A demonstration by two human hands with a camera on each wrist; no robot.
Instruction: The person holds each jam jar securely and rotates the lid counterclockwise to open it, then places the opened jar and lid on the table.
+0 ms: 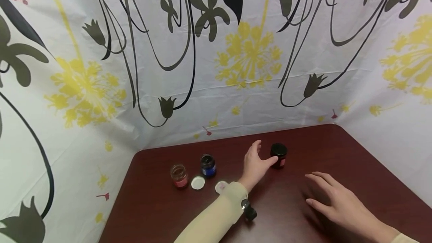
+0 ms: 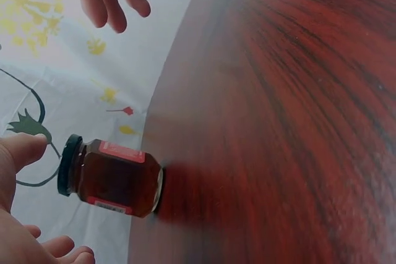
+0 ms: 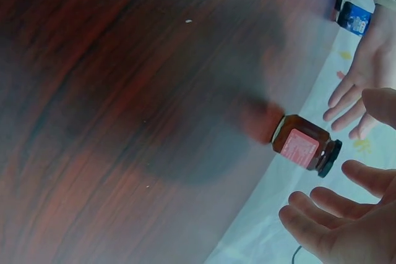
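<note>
A lidded jar (image 1: pixel 278 155) with dark contents and a red label stands upright toward the back of the table; its dark lid (image 2: pixel 69 165) is on. My left hand (image 1: pixel 255 166) is beside it on the left, fingers spread and thumb overlapping the jar's edge in the head view. In the left wrist view a gap shows between that thumb and the lid. My right hand (image 1: pixel 341 201) hovers lower right of the jar, fingers loosely extended and holding nothing. In the right wrist view the jar stands between both hands.
To the left stand a lidless jar with a red label (image 1: pixel 179 177) and a lidless jar with a blue label (image 1: pixel 208 168). Two lids lie near them, one white (image 1: pixel 198 183), the other (image 1: pixel 221 187) partly behind the left sleeve. Patterned cloth (image 1: pixel 236 115) hangs behind the dark red table (image 1: pixel 152 205).
</note>
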